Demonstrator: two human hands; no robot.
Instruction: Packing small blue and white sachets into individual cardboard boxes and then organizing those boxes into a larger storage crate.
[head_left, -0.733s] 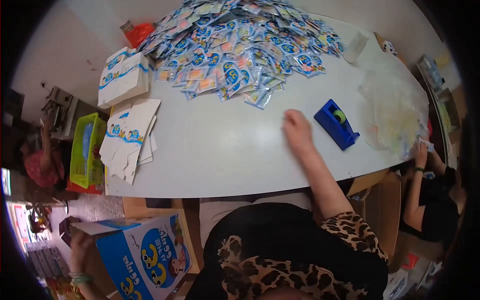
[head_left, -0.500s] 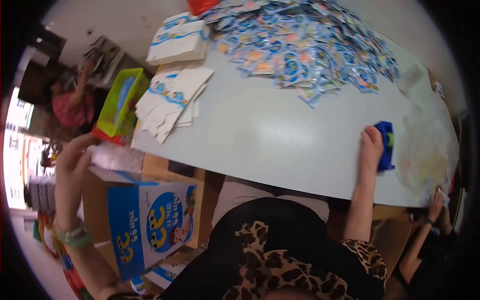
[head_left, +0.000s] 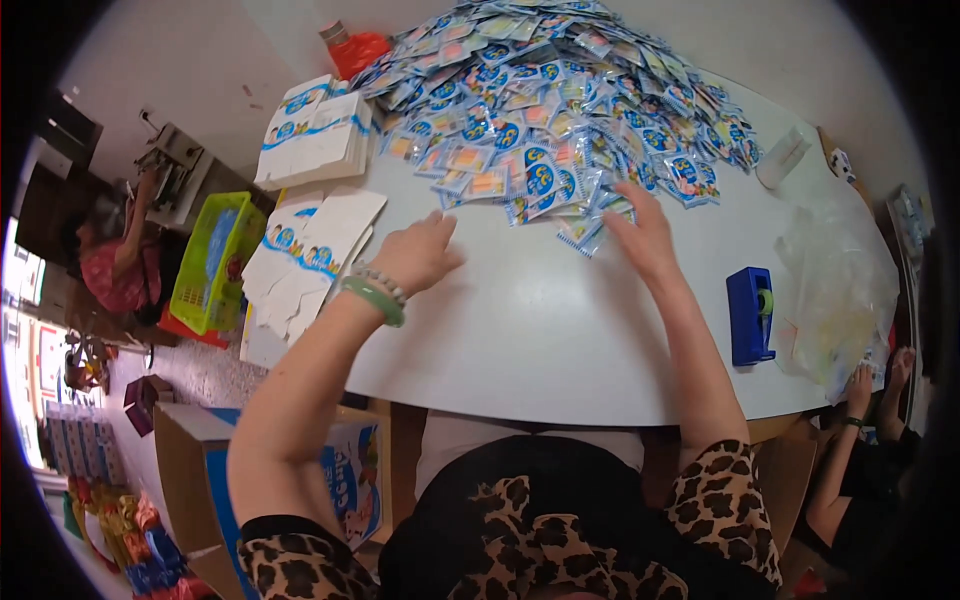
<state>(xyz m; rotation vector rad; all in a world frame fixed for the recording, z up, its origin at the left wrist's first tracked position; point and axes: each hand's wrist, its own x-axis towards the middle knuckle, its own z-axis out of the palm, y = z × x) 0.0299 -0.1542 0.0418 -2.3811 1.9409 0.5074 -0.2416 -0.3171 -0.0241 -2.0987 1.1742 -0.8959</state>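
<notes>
Both hands now over the white oval table [head_left: 560, 330], palms down, fingers spread and holding nothing. Left hand [head_left: 418, 255], with green bangle and bead bracelet [head_left: 377, 293] at the wrist, flat on the bare tabletop just beside the stack of flat white-and-blue carton blanks [head_left: 312, 250]; half a second earlier raised off the table's left edge above the open blue-printed cardboard box [head_left: 350, 480]. Right hand [head_left: 645, 235] resting at the near edge of the large heap of small blue-and-white foil sachets [head_left: 560, 110], fingertips touching the nearest packets; half a second earlier on the blue tape dispenser [head_left: 750, 315], now well apart from it to its left. Heap of sachets spread across the far half of the table, unchanged in place. Crumpled clear plastic bag [head_left: 835, 290] just right of the dispenser; green plastic basket [head_left: 212, 262] off the table's left side.
</notes>
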